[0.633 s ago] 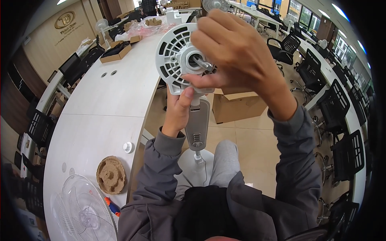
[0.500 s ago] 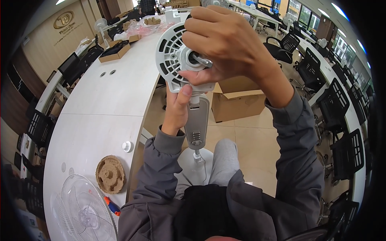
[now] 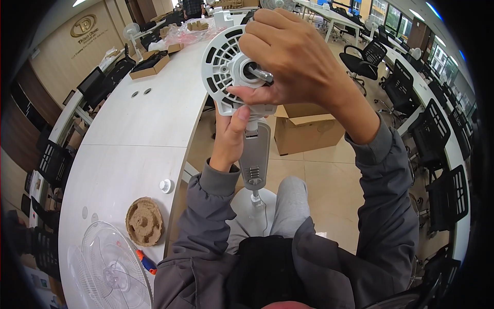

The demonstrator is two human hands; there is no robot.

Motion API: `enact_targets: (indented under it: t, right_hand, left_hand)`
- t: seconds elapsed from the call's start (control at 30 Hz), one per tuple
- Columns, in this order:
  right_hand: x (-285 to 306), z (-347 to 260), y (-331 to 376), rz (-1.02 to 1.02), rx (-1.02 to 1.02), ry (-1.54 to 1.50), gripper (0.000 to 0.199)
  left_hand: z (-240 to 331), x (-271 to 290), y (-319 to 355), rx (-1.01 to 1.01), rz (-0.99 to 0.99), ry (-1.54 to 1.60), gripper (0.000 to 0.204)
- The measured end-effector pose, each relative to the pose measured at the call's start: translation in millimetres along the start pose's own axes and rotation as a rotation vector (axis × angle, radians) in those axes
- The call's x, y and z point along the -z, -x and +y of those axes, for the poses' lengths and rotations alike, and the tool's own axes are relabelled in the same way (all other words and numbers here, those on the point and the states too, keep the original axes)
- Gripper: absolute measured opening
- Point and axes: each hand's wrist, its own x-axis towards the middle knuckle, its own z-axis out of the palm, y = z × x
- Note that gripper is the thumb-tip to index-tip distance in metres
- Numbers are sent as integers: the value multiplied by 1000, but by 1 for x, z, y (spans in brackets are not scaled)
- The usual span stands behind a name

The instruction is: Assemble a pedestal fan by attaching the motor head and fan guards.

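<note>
A white fan motor housing (image 3: 216, 69) with a slotted round face tops a grey stand column (image 3: 255, 154), which rises from a round white base (image 3: 246, 210). A metal shaft (image 3: 263, 77) juts from the middle of the face. From below, my left hand (image 3: 229, 135) grips the housing, its thumb up against the lower edge. My right hand (image 3: 290, 59) is curled over the right side, thumb on the face beneath the shaft. Its fingertips and whatever they press on are hidden.
On the white table (image 3: 134, 123) at left lie a small white cap (image 3: 165, 186), a round moulded-pulp piece (image 3: 144, 220), clear fan blades with a wire guard (image 3: 113, 273) and an orange-and-blue tool (image 3: 146, 261). An open cardboard box (image 3: 309, 136) stands on the floor beyond the column.
The whole view has shifted slightly. Both hands keep their hold on the fan housing, and the shaft looks tilted a little further down.
</note>
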Motion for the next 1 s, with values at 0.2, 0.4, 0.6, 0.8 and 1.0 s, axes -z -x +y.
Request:
enact_targets:
  t: [0.2,0.4,0.6,0.8,1.0]
  right_hand:
    - [3,0,-3,-61,-76,-95,56]
    - [9,-13,29,53,-183,14,58]
    - [-29,-39,72,308,-1014,-937,117]
    - [-68,-52,82,245,-1033,-1546,107]
    - [-80,-60,76,350,-1036,-1688,78]
  left_hand:
    - [7,-1,0,105,15,-94,61]
    - [11,0,4,96,8,-116,57]
    - [8,2,6,60,60,-89,71]
    - [7,5,7,102,-12,7,78]
    - [3,4,6,63,86,-87,85]
